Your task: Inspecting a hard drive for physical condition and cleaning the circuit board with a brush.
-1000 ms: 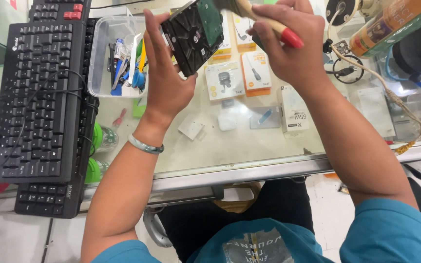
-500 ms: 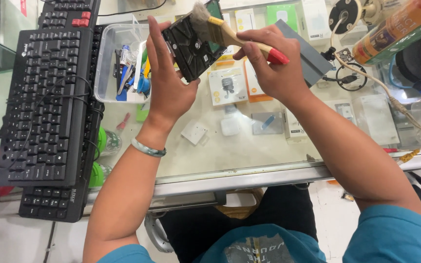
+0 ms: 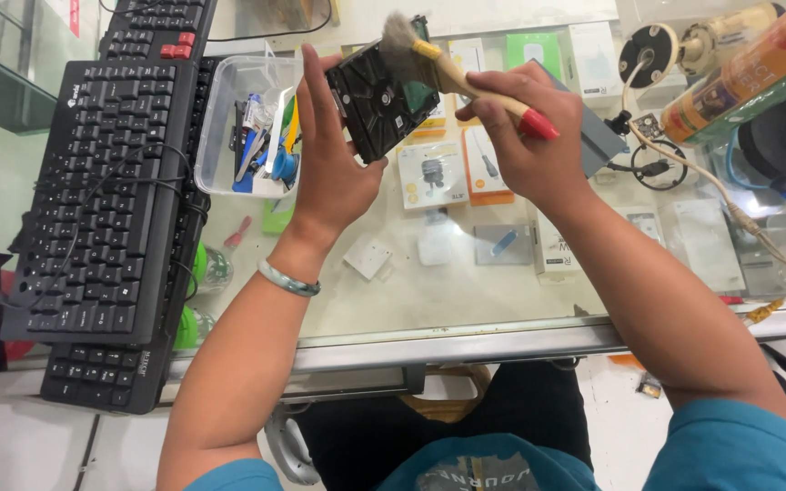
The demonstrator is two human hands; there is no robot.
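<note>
- Glass tabletop (image 3: 466, 300) with small boxed goods showing beneath it carries a black keyboard (image 3: 102, 200) stacked over a second one at the left, a clear plastic tub (image 3: 229, 118) of small tools, and cables and a spray can (image 3: 739, 73) at the far right.
- Left hand (image 3: 329, 173) holds a black hard drive (image 3: 379, 100) up off the tabletop, tilted, with the fingers wrapped along its left edge and the thumb under its lower corner.
- Right hand (image 3: 520, 136) is closed around the wooden handle of a paintbrush (image 3: 452, 73) with a red end; its bristles rest on the drive's upper edge.
- Risk, as I judge it: the drive is pinched by one edge only, so a firm brush stroke could twist it out of the grip and send it onto the glass.
- A drop from there could chip the tabletop or jar the drive, and it might knock the tub just beside the left hand.
- Pressing hard with the brush's ferrule instead of the bristles could scratch the drive's exposed board; whether the ferrule touches now I cannot tell.
- Loosened dust would likely settle on the keyboard nearby.
</note>
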